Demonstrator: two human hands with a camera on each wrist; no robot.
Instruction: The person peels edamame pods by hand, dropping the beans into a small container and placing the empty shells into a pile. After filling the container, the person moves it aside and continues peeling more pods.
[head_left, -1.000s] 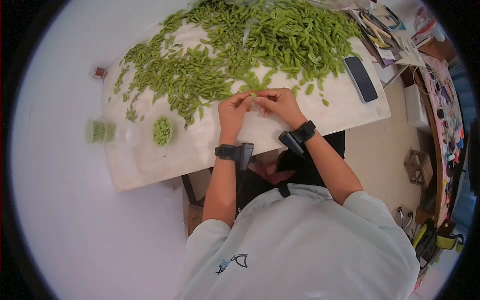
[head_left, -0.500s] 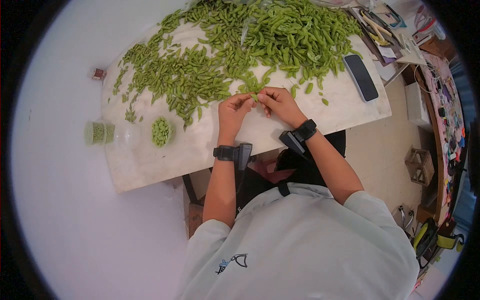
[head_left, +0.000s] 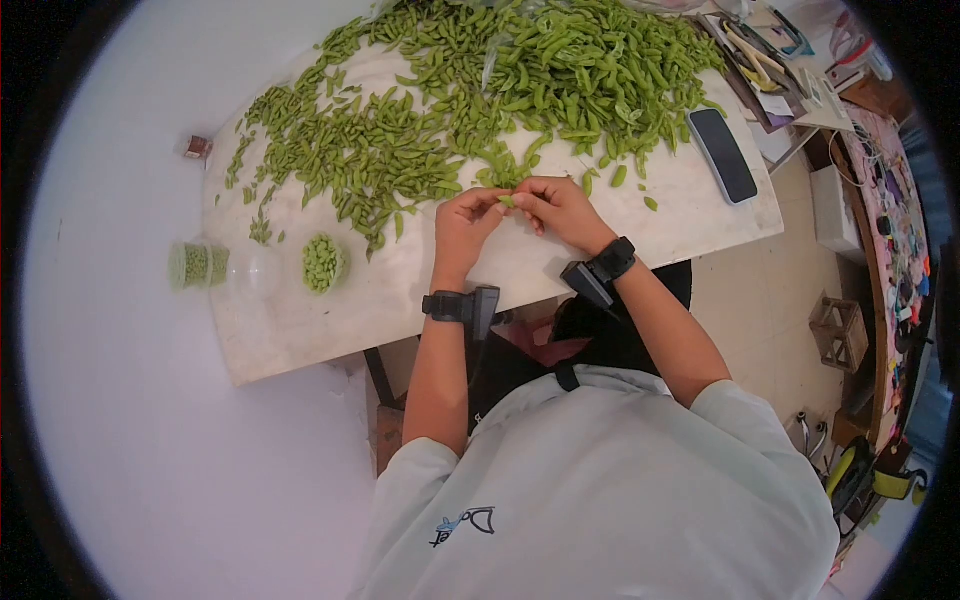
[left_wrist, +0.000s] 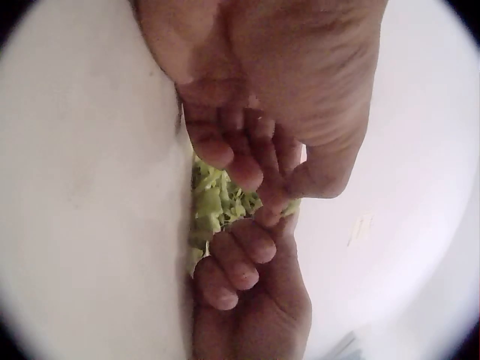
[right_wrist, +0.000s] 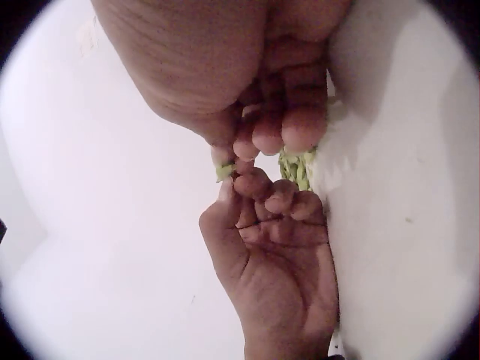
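A green soybean pod [head_left: 507, 201] is pinched between the two hands, just over the table [head_left: 400, 300] near its front edge. My left hand [head_left: 462, 232] holds one end between thumb and index finger. The right hand [head_left: 568, 212] pinches the other end the same way, its remaining fingers curled. In the right wrist view, a bit of the pod [right_wrist: 224, 172] shows between the thumb tips; in the left wrist view, fingers cover most of it. Right beyond the fingertips spreads a large heap of soybean pods [head_left: 590, 75]. To the left stands a clear cup of shelled beans [head_left: 323, 262].
A clear container [head_left: 198, 264] of green beans is at the table's left edge, with a small brown-red box [head_left: 199, 147] farther back. On the right lies a phone [head_left: 722, 157]. Tools rest in a tray [head_left: 755, 75] behind it. A wooden stool [head_left: 838, 333] stands on the floor.
Both hands stay together at the same spot, with only small shifts of the fingers and wrists. The pod between them shows at a slightly different angle. Surrounding things have not moved.
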